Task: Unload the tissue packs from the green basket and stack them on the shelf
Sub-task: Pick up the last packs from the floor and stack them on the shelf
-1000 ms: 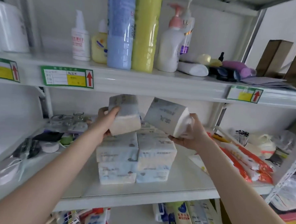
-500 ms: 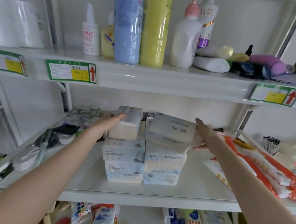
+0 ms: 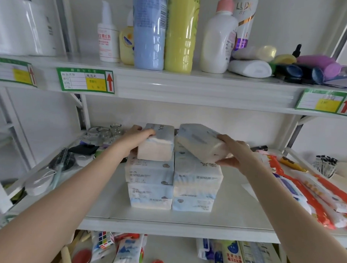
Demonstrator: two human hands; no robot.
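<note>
Left hand [image 3: 135, 138] grips a tissue pack [image 3: 156, 143] sitting flat; right hand [image 3: 232, 152] grips its tilted pack [image 3: 201, 142], at 3 o'clock, and should probably level it before releasing.

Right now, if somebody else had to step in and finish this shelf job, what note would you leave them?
Left hand grips a tissue pack sitting level on top of the left stack.
Right hand holds another pack, tilted, one edge touching the right stack, not yet flat.
Done: two side-by-side stacks stand on the middle shelf.
Left: level the right pack, release both. The green basket is out of view, so check it for remaining packs.
</note>
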